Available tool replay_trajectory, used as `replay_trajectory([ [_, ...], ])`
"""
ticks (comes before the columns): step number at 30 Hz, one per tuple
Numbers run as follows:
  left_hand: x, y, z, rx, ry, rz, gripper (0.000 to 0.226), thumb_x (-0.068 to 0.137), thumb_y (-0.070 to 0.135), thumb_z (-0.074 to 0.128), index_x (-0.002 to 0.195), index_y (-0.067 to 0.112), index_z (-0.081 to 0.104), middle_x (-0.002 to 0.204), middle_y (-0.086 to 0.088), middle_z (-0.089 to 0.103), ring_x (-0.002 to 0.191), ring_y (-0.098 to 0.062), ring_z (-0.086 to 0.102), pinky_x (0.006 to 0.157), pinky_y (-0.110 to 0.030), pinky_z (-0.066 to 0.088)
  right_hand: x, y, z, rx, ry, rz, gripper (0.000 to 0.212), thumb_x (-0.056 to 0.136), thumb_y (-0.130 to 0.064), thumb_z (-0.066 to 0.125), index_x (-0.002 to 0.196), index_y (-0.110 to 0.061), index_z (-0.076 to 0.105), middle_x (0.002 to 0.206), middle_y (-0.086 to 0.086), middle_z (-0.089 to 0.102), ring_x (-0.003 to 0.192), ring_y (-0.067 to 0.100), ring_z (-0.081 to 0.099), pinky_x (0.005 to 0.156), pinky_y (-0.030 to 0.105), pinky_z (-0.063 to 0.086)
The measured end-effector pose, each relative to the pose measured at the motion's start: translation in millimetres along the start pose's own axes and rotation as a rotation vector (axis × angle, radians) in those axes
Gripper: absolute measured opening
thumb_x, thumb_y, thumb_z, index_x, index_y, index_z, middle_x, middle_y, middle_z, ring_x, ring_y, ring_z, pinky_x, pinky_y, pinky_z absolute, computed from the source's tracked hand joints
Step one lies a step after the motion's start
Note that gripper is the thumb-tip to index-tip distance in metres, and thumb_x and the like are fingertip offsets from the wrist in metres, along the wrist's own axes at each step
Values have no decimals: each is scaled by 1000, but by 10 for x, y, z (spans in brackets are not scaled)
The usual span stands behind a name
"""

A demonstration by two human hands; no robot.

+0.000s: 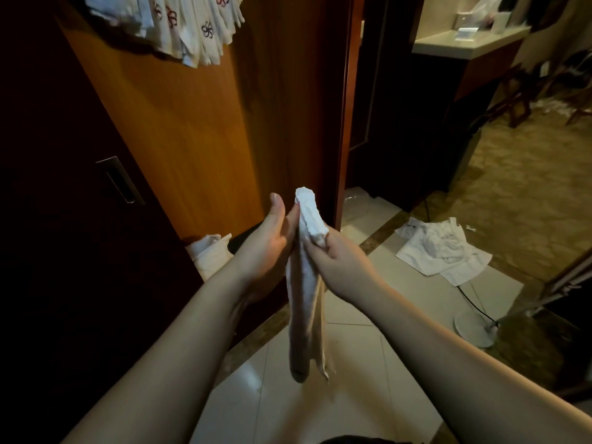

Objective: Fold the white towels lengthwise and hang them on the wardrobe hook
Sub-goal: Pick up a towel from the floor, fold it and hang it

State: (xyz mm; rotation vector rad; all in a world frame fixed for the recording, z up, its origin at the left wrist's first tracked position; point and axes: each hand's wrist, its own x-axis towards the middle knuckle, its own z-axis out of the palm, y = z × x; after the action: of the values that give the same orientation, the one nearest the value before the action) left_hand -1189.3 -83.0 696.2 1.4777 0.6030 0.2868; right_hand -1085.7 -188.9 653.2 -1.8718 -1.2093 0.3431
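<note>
You hold one folded towel (306,277) in two hands: left hand (267,248), right hand (336,261). One bunch of hung towels (179,24) shows upper left; two loose heaps lie on the floor, a heap by the wardrobe (209,251) and a heap at right (442,248).

Both hands, left hand (267,248) and right hand (333,254), hold a folded white towel (307,283) upright

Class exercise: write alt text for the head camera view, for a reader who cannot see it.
Two bare hands hold a narrow folded white towel upright before a wooden wardrobe: the right hand grips it near the top, the left hand lies open against its side. More white towels hang above; crumpled white cloth lies on the tiled floor.
</note>
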Motion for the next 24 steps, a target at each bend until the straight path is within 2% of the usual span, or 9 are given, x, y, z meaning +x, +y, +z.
replay_trajectory([
  [1,-18,-6,-34,-112,-55,-33,68,103,60,10,153,25,39,153,-3,47,143,-18,39,113,-23,28,23,25,-32,20,18,5,15,103,-40,49,88,-44,52,81,-23,64,81,-18,55,59,9,39],
  [3,-31,17,-82,-99,11,20,67,102,62,15,129,25,64,125,1,71,116,-11,66,94,-33,48,80,61,-126,44,44,7,14,102,-37,50,99,-50,52,90,-45,58,85,-20,56,65,10,36],
  [5,19,58,-145,56,245,159,46,106,52,28,109,30,68,104,10,74,101,-7,70,83,-28,48,143,64,-243,58,80,17,21,100,-36,53,94,-56,55,91,-46,59,86,-19,56,68,16,38],
  [7,83,134,-227,286,364,338,17,105,41,45,109,42,62,111,22,62,112,-3,59,90,-25,46,207,16,-371,74,98,1,28,97,-38,55,92,-66,57,91,-41,62,87,-16,59,69,20,41],
  [9,134,247,-307,553,281,496,14,101,37,55,109,48,57,116,31,50,121,-2,46,95,-20,37,258,-53,-487,94,93,-31,27,91,-46,55,94,-72,57,96,-39,65,91,-12,61,76,24,47],
  [12,162,446,-365,900,120,610,20,97,40,60,115,48,55,120,23,47,125,-5,34,93,-17,27,320,-95,-616,91,65,-63,21,88,-49,54,99,-65,62,100,-33,68,95,-7,64,85,28,51],
  [17,204,788,-459,1134,-12,638,17,89,49,60,104,43,54,112,21,48,115,-4,34,92,-31,30,366,-89,-754,41,13,-101,30,90,-37,51,114,-49,64,104,-24,70,99,-5,63,88,29,52],
  [21,256,900,-484,1324,-82,684,16,88,52,59,100,44,53,104,20,48,110,-6,35,88,-29,22,374,-122,-825,54,-12,-119,28,87,-41,50,105,-59,62,107,-35,66,102,-9,61,87,22,47],
  [24,311,921,-492,1479,-77,695,29,86,61,54,108,44,61,107,15,43,111,-9,32,89,-31,21,381,-124,-878,45,-22,-121,29,90,-39,52,102,-64,60,107,-37,64,103,-11,60,85,21,46],
])
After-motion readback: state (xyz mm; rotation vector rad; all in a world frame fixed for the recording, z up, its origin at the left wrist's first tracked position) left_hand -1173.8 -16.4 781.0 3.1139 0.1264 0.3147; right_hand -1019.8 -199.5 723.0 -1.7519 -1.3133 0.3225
